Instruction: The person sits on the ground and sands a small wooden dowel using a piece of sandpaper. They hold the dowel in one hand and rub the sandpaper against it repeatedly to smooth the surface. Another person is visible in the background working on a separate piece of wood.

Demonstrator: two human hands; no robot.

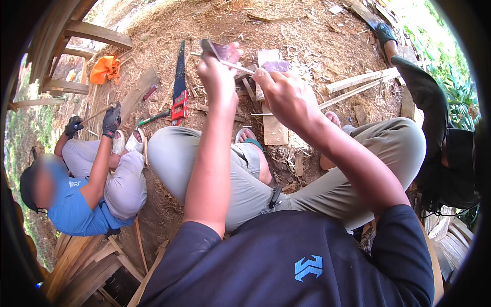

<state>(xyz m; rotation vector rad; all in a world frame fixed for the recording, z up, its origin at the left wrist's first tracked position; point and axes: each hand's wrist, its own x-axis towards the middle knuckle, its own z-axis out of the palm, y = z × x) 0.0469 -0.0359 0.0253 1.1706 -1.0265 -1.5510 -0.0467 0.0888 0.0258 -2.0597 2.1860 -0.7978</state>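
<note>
Out in front of me, my left hand [220,77] is closed around a folded dark, brownish sheet [219,50] that looks like sandpaper. A thin pale wooden stick [238,67] runs from this sheet across to my right hand [287,97], whose fingers pinch its other end. Some motion blur covers my left hand, so how the sheet wraps the stick is unclear. Just beyond my right hand, a purplish sheet [276,66] lies on a pale wooden board [268,54]. A second stretch of board [275,128] shows below my right hand, between my feet.
A red-handled handsaw [179,87] lies to the left on shavings, near a green-handled tool [153,117]. Long wood strips [363,79] lie at right. A co-worker in blue [84,194] sits at left, gloved hands on a stick. Another person's dark-clothed leg [422,87] is at right.
</note>
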